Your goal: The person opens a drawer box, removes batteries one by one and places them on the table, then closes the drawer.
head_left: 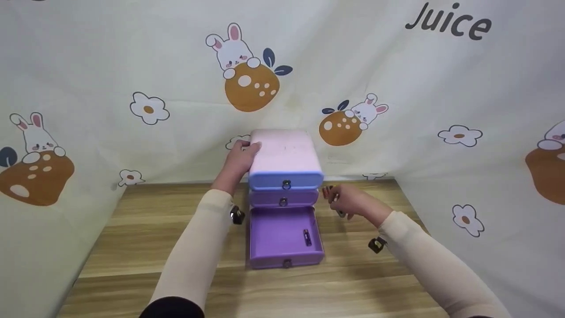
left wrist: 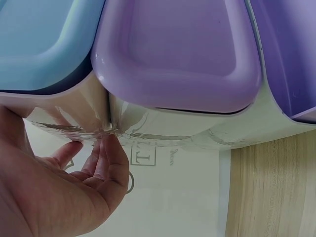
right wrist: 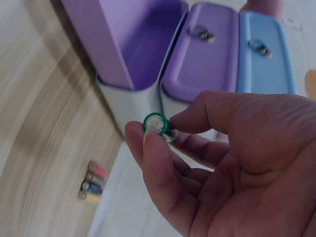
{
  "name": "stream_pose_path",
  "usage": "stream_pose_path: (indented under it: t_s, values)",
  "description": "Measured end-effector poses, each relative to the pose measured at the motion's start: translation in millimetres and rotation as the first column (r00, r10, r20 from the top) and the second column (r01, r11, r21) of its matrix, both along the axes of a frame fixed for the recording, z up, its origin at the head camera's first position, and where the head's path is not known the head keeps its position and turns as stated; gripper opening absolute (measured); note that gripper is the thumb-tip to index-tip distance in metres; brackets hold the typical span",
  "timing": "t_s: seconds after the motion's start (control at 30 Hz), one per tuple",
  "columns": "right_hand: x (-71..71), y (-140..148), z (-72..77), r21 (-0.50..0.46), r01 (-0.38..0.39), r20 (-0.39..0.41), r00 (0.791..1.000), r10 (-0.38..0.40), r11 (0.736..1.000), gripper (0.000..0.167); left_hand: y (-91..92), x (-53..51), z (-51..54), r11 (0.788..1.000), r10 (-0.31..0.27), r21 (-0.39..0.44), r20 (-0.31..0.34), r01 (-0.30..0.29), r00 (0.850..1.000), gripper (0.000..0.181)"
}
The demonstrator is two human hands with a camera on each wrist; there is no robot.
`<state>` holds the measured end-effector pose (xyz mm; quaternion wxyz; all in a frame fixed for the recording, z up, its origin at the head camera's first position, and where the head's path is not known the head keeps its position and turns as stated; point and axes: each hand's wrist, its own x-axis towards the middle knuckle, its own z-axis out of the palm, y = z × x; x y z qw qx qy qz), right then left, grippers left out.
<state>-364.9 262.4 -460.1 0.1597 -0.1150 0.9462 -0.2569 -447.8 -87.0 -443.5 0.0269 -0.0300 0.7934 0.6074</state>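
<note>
A small drawer cabinet (head_left: 284, 152) with a pale pink top stands against the back cloth. Its blue top drawer (head_left: 267, 180) and purple middle drawer (head_left: 265, 198) are pushed in, while the purple bottom drawer (head_left: 276, 234) is pulled out. Inside that one lies a dark battery (head_left: 307, 237), near the right wall. My left hand (head_left: 240, 158) touches the cabinet's left side with its fingertips, as the left wrist view (left wrist: 74, 192) shows. To the right of the cabinet, my right hand (head_left: 353, 203) pinches a green-rimmed battery (right wrist: 155, 123) between thumb and fingers.
Several batteries (right wrist: 92, 183) lie in a row on the wooden table (head_left: 167, 247), right of the cabinet; my right hand partly hides them in the head view. A printed cloth (head_left: 185, 66) hangs behind and at both sides. Small ring pulls (head_left: 287, 184) stick out from the drawers.
</note>
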Motion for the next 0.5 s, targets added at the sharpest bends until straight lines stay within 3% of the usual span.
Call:
stream_pose_path:
  t_s: [0.33, 0.5]
  values:
    - [-26.1, 27.3, -9.7, 0.002, 0.082, -0.033, 0.996, -0.082, 0.997, 0.014, 0.4, 1.2, -0.5, 1.000, -0.011, 0.021, -0.023, 0.012, 1.000, 0.070]
    - [-37.7, 35.5, -13.4, 0.020, 0.115, -0.055, 0.992, -0.114, 0.993, 0.020, -0.2, 1.5, 0.2, 1.000, -0.008, 0.008, -0.013, 0.008, 1.000, 0.071]
